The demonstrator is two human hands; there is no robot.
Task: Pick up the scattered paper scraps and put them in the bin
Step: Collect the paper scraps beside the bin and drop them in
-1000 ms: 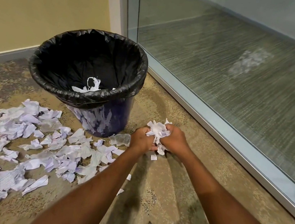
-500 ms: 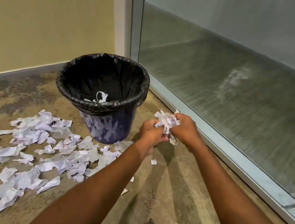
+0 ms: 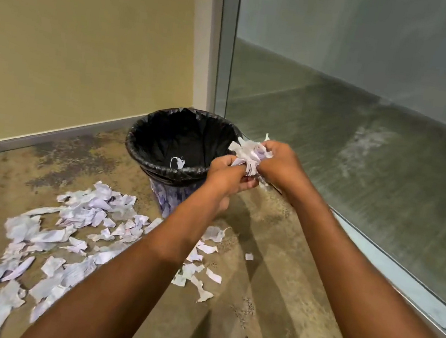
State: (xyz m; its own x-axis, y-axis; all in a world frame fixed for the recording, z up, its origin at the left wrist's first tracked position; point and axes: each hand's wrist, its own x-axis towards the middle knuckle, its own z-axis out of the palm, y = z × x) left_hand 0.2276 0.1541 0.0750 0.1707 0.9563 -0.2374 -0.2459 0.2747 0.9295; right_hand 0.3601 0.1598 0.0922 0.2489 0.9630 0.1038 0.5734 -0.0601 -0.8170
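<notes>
Nearest, short of the round dark-blue bin lined with a black plastic bag (image 3: 159, 167) and to its left: torn white paper scraps (image 3: 79, 223) strewn over mottled tan floor (image 3: 272, 276), a few small bits straying to its near right. Higher up, at the bin's right rim: left hand (image 3: 226, 175) and right hand (image 3: 276, 165) close together, both clenched round one crumpled wad of white paper (image 3: 249, 154), fingers curled into it, the wad overlapping that rim in this view. Then the bin itself, upright, mouth open; inside, one small white scrap (image 3: 178, 162) against the liner's near wall. Beyond the bin: beige wall (image 3: 77, 33) to its left, frosted glass panel (image 3: 364, 131) to its right.
</notes>
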